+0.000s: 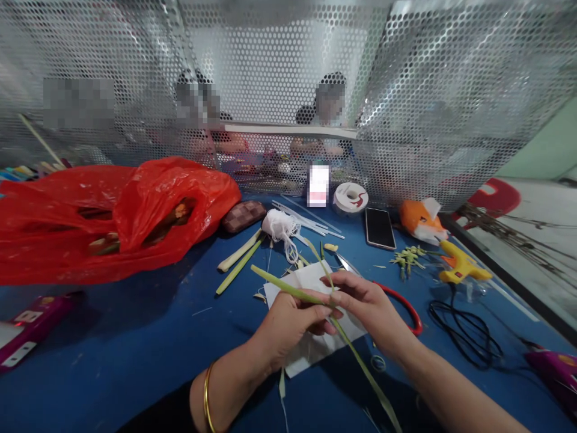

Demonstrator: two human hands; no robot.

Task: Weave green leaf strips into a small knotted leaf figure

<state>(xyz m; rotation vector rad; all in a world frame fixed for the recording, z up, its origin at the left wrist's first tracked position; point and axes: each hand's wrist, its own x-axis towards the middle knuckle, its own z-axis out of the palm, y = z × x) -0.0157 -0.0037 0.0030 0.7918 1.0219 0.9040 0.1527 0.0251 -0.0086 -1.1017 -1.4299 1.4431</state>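
My left hand [295, 319] is closed round a pale green stalk [274, 279], whose end points up and left. Thumb and fingers of my right hand [360, 300] pinch a long green leaf strip [367, 373] where it crosses the stalk; the strip runs down to the lower right. Both hands nearly touch above a white paper sheet [302, 355] on the blue table [157, 343]. Just behind them lie scissors with red handles [412, 313], partly under my right hand. A ball of white string [282, 227] and two cut stalks [238, 264] rest beyond the paper.
A red plastic bag [175, 180] fills the left side, near a purple box [36, 328]. Behind are a brown pouch [244, 216], a white tape roll [351, 197] and a phone [380, 228]. A yellow glue gun [462, 264] with black cable sits right. People show through the perforated screen.
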